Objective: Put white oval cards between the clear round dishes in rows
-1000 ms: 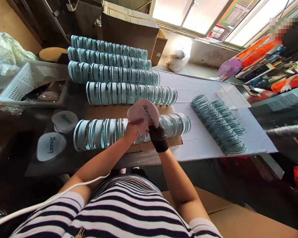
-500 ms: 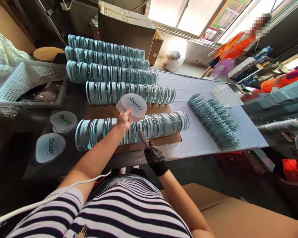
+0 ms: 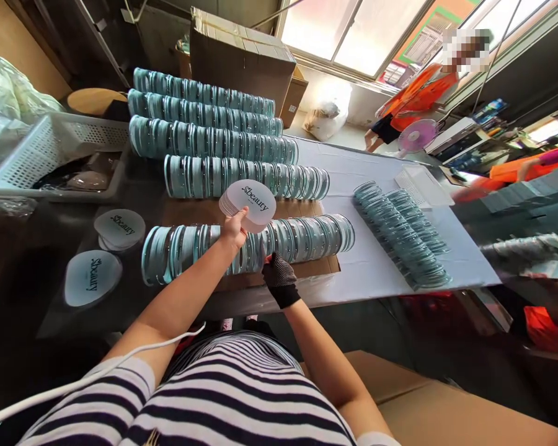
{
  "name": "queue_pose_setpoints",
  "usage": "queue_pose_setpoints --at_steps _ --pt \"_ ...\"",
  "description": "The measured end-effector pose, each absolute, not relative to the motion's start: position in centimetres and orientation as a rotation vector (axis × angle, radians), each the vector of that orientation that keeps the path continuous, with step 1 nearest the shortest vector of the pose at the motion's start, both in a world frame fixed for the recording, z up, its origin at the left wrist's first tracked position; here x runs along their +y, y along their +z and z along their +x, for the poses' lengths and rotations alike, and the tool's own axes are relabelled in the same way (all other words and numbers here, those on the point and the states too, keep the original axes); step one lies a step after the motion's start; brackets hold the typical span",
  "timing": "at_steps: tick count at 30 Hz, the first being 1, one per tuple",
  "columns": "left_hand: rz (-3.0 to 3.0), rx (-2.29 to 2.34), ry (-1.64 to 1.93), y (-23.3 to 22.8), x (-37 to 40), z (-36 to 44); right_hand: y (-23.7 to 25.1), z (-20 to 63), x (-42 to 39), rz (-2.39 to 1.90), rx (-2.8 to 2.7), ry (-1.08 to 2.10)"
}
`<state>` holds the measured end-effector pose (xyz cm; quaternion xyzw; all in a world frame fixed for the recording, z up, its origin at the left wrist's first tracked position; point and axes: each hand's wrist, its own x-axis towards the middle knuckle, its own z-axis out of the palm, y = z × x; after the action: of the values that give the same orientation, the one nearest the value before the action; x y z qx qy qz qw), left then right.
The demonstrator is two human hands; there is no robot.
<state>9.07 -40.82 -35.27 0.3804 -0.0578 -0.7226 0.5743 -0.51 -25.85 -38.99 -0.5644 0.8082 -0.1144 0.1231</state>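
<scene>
One head-worn view, facing forward and down over a striped shirt [image 3: 204, 396], left hand [image 3: 235, 228] and right hand [image 3: 279, 275] near; window [image 3: 316, 31] beyond

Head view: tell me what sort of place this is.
Probably a small factory or packing workshop. Rows of look-alike pale-blue pieces line the table, the left hand holds a stack of printed cards, and a big cardboard box stands behind.

"Sbeauty" printed on held card stk [image 3: 248, 207], upper L card [image 3: 119, 230] & lower L card [image 3: 90, 279].
</scene>
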Motion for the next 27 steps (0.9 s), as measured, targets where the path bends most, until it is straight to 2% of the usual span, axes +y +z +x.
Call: queue_pose_setpoints --at_steps 4,6,10,14,17,22,27 --pt "0.866 -0.152 -1.687 -35.5 -40.7 9.1 -39.4 0.0 -26.9 -1.716 2.331 -0.167" --pt "0.855 -0.143 -1.678 -35.5 -40.5 9.0 -39.3 -0.3 -26.7 -1.623 2.213 -0.280" --pt "0.822 -0.155 -1.633 -35.8 -40.2 8.8 -38.8 -1.3 -26.5 -1.186 1.633 -0.645" --pt "0.825 -0.194 -1.594 -36.0 -40.0 8.5 -38.3 -2.6 -27.0 -1.052 1.352 -0.729" --pt "0.849 -0.199 -1.588 -35.5 -39.8 8.3 -37.0 -4.1 -28.5 -1.169 1.557 -0.789" --pt "0.803 -0.269 -1.681 -34.3 -38.0 9.0 -33.1 -6.1 -31.9 -1.530 1.931 -1.259" --pt "0.904 -0.316 -1.710 -34.5 -35.2 10.2 -32.3 -2.9 -31.2 -2.065 2.029 -1.204"
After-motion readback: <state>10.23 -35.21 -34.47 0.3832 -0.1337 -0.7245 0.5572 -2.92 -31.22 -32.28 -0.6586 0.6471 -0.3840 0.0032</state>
